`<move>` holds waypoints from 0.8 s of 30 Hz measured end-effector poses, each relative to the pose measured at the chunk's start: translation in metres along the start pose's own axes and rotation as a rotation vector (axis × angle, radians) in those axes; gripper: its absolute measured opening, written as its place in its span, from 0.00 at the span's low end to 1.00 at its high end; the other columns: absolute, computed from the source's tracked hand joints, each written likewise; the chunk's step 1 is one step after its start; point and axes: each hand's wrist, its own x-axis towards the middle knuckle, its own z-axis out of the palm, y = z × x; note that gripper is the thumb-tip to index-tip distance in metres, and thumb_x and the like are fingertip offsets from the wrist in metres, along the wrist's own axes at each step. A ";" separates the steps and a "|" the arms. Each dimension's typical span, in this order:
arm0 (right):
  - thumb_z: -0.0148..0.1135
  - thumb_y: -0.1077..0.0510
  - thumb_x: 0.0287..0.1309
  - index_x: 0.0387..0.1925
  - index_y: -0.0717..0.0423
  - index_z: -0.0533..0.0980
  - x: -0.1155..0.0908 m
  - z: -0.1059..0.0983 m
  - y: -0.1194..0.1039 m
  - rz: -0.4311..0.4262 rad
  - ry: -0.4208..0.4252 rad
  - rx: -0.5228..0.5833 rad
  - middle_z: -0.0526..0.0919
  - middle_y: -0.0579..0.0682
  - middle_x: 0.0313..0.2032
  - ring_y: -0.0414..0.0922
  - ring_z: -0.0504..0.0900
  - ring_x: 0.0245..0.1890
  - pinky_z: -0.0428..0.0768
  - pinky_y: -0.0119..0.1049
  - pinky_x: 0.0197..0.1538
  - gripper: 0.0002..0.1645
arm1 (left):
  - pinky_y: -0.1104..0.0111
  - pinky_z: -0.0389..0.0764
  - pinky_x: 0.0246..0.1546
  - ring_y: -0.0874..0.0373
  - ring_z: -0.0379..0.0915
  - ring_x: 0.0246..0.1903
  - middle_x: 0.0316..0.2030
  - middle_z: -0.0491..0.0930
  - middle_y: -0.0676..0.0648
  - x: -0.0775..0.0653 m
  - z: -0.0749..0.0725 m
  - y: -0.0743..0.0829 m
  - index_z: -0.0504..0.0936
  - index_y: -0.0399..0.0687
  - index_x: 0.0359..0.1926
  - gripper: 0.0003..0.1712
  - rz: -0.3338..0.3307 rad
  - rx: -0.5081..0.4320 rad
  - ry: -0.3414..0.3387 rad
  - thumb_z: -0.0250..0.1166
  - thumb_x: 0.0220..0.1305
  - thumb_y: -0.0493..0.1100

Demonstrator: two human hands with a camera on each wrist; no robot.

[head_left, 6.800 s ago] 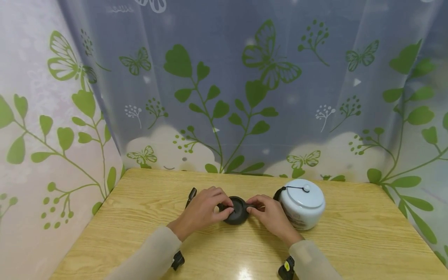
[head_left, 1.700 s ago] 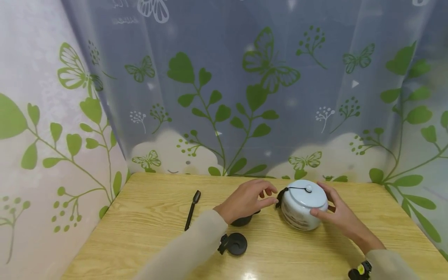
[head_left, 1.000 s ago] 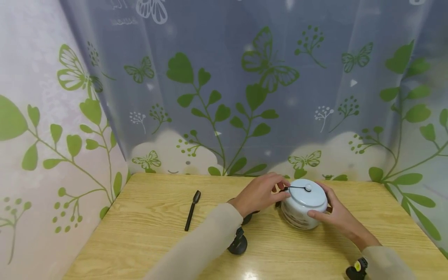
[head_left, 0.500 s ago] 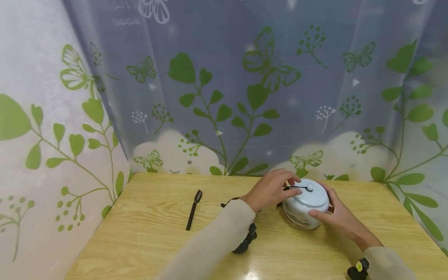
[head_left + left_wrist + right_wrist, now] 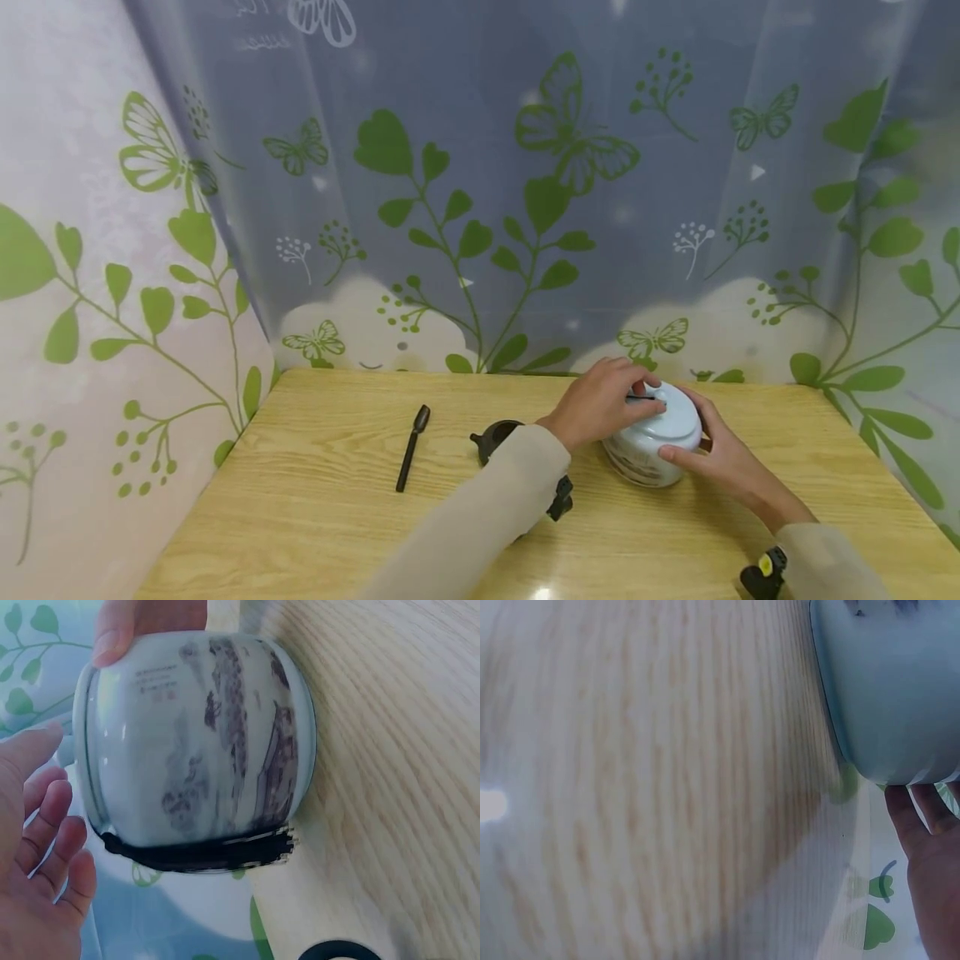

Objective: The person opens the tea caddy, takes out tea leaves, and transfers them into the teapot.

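A pale blue-white lidded ceramic jar (image 5: 648, 458) stands upright on the table, a dark landscape printed on its side. My right hand (image 5: 731, 462) holds its right side, thumb in front and fingers behind. The lid (image 5: 671, 421) is on, with a small round knob (image 5: 662, 397). A black cord with a tassel (image 5: 217, 853) hangs from it. Over the lid, my left hand (image 5: 603, 400) has thumb and index finger on either side of the knob; the wrist view shows its fingers loosely bent. A small dark teapot (image 5: 487, 440), lidless, is partly hidden by my left sleeve.
A dark slim scoop (image 5: 410, 450) lies on the wooden table (image 5: 315, 508), left of the teapot. Behind the table hangs a curtain (image 5: 465, 208) patterned with leaves and butterflies. My left forearm covers the spot where the teapot's lid lay.
Earlier both hands were at the teapot; its lid was then set down on the table. My right hand moved to the jar, and my left hand has travelled right, past the tassel, to the knob.
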 end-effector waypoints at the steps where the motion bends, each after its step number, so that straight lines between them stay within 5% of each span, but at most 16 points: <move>1: 0.69 0.54 0.76 0.89 0.50 0.38 0.000 0.000 0.000 0.001 -0.001 0.000 0.49 0.67 0.83 0.65 0.65 0.75 0.76 0.23 0.56 0.60 | 0.79 0.74 0.47 0.68 0.76 0.49 0.47 0.84 0.61 0.001 0.002 0.001 0.88 0.60 0.62 0.20 -0.004 0.002 -0.001 0.68 0.78 0.60; 11: 0.69 0.53 0.76 0.89 0.50 0.39 -0.001 0.000 -0.002 0.006 0.000 -0.002 0.50 0.67 0.83 0.65 0.65 0.75 0.76 0.23 0.56 0.59 | 0.78 0.71 0.45 0.69 0.72 0.44 0.40 0.81 0.64 0.007 0.012 0.004 0.89 0.61 0.59 0.19 -0.030 0.053 0.010 0.67 0.78 0.62; 24: 0.69 0.52 0.76 0.89 0.52 0.39 -0.001 0.000 -0.002 0.018 0.012 -0.028 0.52 0.67 0.83 0.62 0.64 0.74 0.75 0.20 0.56 0.60 | 0.73 0.74 0.56 0.66 0.75 0.54 0.51 0.86 0.63 0.011 0.015 0.008 0.87 0.61 0.61 0.19 -0.017 0.146 -0.022 0.62 0.82 0.62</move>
